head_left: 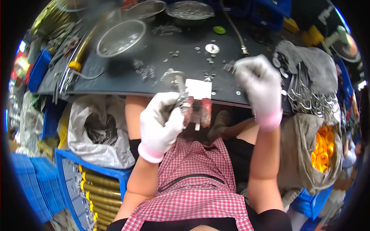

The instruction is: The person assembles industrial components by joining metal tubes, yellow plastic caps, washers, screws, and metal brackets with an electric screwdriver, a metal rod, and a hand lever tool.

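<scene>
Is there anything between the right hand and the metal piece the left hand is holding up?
Nothing visible. The left hand grips the metal part at the edge of the black table. The right hand, closed in a fist, is apart to its right, with only the white block lower down between them.

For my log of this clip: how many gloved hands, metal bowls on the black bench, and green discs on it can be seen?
Gloved hands: 2, the left hand gripping a metal part with a round head, the right hand raised over the bench.
Metal bowls: 3, near, middle, far right.
Green discs: 1.
Total: 6
</scene>
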{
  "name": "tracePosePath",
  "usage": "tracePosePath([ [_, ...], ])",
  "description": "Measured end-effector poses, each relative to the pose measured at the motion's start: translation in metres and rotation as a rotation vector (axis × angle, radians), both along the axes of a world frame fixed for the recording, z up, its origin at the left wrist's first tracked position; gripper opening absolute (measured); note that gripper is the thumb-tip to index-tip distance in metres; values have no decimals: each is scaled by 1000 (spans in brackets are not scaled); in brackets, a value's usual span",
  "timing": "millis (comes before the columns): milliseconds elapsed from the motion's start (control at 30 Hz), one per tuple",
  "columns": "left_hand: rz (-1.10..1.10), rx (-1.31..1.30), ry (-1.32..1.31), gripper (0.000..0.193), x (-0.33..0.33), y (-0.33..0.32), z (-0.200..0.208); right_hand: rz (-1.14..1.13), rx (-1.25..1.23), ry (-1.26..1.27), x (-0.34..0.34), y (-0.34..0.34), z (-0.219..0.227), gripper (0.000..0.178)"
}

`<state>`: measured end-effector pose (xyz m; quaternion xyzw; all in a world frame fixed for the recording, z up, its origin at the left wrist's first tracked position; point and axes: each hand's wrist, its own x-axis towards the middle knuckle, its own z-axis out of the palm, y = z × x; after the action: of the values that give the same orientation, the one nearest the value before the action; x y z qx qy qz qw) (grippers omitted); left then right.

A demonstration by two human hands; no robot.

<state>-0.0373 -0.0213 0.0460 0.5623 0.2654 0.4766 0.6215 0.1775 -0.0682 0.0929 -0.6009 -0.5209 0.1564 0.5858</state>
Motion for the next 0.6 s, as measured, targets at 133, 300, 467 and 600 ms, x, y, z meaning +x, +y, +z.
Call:
tracePosePath([
  [133, -12, -11, -13, 15, 5, -7, 12, 324, 7, 704, -84, -31, -30, 12],
  [300, 33, 71, 84, 17, -3, -8, 4, 537, -188, 887, -97, -29, -45, 22],
  [467, 72, 156, 119, 18, -8, -7, -1, 577, -338, 895, -100, -33, -41, 25],
  [600, 109, 228, 147, 19, -7, -11, -1, 552, -269, 1086, -108, -38, -37, 24],
])
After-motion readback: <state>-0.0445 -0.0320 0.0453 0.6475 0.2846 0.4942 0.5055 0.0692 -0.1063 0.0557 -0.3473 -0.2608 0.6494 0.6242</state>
